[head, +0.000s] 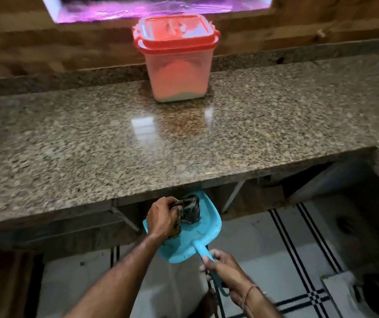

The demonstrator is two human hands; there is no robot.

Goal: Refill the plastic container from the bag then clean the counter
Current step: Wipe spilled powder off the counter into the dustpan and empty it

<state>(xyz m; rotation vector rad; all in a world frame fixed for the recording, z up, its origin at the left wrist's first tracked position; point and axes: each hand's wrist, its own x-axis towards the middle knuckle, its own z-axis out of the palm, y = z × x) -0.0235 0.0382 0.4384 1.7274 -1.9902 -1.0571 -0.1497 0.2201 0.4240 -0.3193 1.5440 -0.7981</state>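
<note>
Now, L hand grips dark wad on dustpan, R hand grips handle, container well apart.

Wood-panelled wall, purple-lit opening set in it, white floor tiles with black stripes.

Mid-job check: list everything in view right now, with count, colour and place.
plastic container: one, translucent with a red lid on, back centre of the counter.
counter: one, speckled brown granite, across the middle of the view.
dustpan: one, light blue, just below the counter's front edge.
dark clump: one, blackish, too blurred to identify, in the dustpan.
wall: brown, wood-look, behind the counter.
floor: white tiles with black stripes, below the counter.
bag: none in view.
left hand: grips the dark clump.
right hand: grips the dustpan's handle.
</note>
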